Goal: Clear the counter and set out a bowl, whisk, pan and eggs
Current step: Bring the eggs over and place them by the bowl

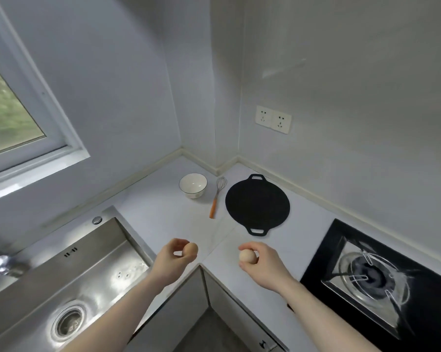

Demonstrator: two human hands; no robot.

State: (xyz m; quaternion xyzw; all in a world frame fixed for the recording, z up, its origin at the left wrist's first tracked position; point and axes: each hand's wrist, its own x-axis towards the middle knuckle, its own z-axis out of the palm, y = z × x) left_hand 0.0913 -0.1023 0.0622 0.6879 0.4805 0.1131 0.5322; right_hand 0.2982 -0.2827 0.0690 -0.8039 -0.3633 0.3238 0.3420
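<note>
Left hand (172, 255) cups a brown egg (191, 251), right hand (261, 259) pinches a pale egg (247, 256), both poised over the counter (163, 212) for setting down.

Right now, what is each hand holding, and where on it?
Left hand grips a brown egg round its side; right hand grips a paler egg likewise.

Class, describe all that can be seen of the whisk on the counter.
The whisk has a bulb of thin, metal-looking wire loops and a slim orange handle. It lies flat on the pale counter, wires toward the corner, handle toward the person. It sits between the white bowl and the black pan, touching neither. No hand touches it.
</note>
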